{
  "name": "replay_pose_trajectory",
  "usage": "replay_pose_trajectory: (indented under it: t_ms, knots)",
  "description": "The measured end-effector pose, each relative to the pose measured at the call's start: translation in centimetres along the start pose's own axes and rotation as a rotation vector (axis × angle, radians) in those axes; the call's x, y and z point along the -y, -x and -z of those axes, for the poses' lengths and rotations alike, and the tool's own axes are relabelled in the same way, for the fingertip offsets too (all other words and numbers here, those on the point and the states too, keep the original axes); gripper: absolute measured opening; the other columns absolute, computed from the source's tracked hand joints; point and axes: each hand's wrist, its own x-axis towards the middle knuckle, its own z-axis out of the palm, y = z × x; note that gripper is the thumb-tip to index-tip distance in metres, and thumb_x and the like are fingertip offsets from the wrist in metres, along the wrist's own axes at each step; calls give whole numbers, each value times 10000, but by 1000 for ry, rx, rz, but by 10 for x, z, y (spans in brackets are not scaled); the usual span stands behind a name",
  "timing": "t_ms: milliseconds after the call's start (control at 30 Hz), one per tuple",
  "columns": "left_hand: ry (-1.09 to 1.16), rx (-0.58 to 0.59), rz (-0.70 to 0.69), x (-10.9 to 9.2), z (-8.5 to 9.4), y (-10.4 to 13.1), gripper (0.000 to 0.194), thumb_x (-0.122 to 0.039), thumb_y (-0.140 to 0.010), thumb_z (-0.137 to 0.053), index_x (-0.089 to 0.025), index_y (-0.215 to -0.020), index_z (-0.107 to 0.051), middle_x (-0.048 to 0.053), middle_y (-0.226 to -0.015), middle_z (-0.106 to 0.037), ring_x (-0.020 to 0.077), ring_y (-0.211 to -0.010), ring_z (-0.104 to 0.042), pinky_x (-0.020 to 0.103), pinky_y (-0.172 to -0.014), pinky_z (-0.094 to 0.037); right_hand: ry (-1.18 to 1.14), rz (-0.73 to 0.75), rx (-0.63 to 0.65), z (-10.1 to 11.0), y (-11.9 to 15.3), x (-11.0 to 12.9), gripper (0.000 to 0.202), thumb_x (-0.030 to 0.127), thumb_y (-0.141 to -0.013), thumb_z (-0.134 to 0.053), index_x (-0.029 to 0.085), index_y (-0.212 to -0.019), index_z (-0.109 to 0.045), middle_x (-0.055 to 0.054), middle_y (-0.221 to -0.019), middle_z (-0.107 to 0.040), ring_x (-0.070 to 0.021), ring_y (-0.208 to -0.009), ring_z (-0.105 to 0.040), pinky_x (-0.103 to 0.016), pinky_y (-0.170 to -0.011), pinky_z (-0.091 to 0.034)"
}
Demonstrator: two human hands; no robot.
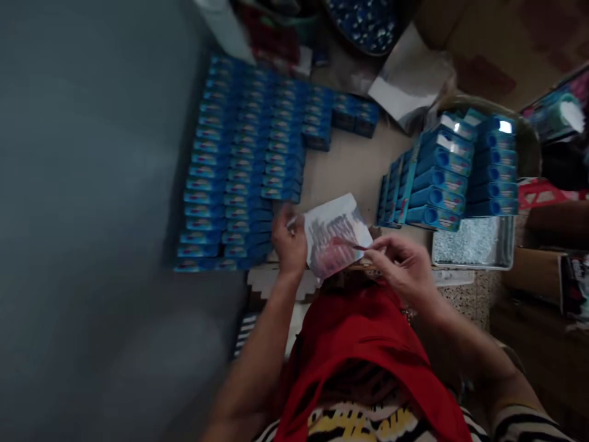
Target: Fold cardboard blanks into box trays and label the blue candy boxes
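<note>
A white and clear packet [338,230] with greyish and pinkish contents, too blurred to make out, is held tilted over the near edge of the table. My left hand [289,245] is closed at its left edge, fingers bent and partly smeared. On the other side, my right hand [405,267] pinches a thin dark red strip [355,246] that lies across the packet's right part. Just left of my left hand stand rows of small blue boxes [248,159]. Larger blue boxes with round holes [437,184] are stacked beyond my right hand.
A metal tray [506,245] of small clear pieces sits at the right. At the back are a round container [363,24] of shiny blue pieces and a white sheet or bag [407,80]. A grey wall [92,184] fills the left side.
</note>
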Motion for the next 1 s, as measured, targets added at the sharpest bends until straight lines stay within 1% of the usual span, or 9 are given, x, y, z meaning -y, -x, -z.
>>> replay_pose_trajectory:
  t_ms: [33, 167, 233, 333, 400, 567, 767, 867, 1000]
  knots:
    - [127, 61, 27, -19, -9, 8, 616, -730, -948, -561, -208, -1249, -689, 132, -1190, -764, 267, -1154, -709, 379, -976, -565, -55, -26, -51, 22, 2, 12, 184, 449, -926, -744, 279, -855, -737, 52, -585, -546, -123, -508, -438, -282, -490, -322]
    - [609, 568, 137, -100, -42, 30, 875, -962, -816, -480, -230, -1246, -689, 158, -1236, -759, 320, -1151, -750, 439, -916, -626, -166, -59, -197, 88, -14, 36, 249, 465, -830, -851, 241, -790, -750, 34, -624, -580, -88, -515, -393, -255, -462, -267]
    - [685, 659, 126, -131, -56, 27, 816, -925, -761, -630, -225, -1174, -709, 148, -1189, -769, 326, -1110, -766, 449, -890, -641, -201, -74, -215, 104, -26, 36, 292, 477, -773, -899, 222, -774, -755, 44, -590, -540, -67, -493, -334, -242, -441, -207]
    - [700, 611, 131, -158, -72, 13, 619, -649, -647, -929, -202, -1027, -733, 87, -996, -786, 258, -900, -791, 397, -816, -649, -245, -88, -207, 115, -37, 33, 360, 502, -692, -945, 202, -741, -753, 55, -553, -499, -49, -476, -302, -230, -429, -172]
    - [682, 577, 157, -168, -79, 7, 534, -530, -593, -985, -188, -918, -736, 50, -863, -774, 210, -767, -771, 354, -749, -643, -260, -99, -211, 119, -39, 34, 400, 532, -654, -952, 195, -719, -745, 58, -535, -495, -46, -466, -310, -226, -424, -190]
    - [635, 546, 170, -188, -87, 2, 480, -534, -590, -967, -172, -791, -725, 28, -731, -753, 161, -646, -730, 280, -640, -612, -143, -113, -288, 132, -47, 36, 393, 530, -665, -913, 176, -721, -751, 50, -532, -537, -58, -461, -368, -228, -427, -258]
    - [607, 464, 89, -211, -110, -22, 374, -444, -615, -939, -171, -743, -717, 17, -681, -740, 125, -595, -693, 229, -579, -571, 263, -41, -479, 151, -93, 27, 243, 372, -764, -814, 174, -652, -731, 16, -565, -594, -95, -508, -489, -235, -474, -316]
    - [569, 475, 89, -214, -120, -36, 328, -404, -640, -912, -167, -743, -710, 15, -676, -738, 123, -593, -692, 220, -568, -560, 354, -74, -457, 157, -112, 26, 191, 298, -754, -804, 172, -636, -723, 16, -544, -592, -94, -490, -480, -240, -480, -318]
    - [527, 474, 116, -212, -123, -44, 293, -384, -670, -875, -166, -766, -704, 15, -695, -740, 124, -613, -698, 216, -577, -556, 396, -60, -408, 160, -121, 24, 197, 305, -768, -783, 170, -641, -717, 17, -527, -585, -95, -489, -477, -243, -487, -320]
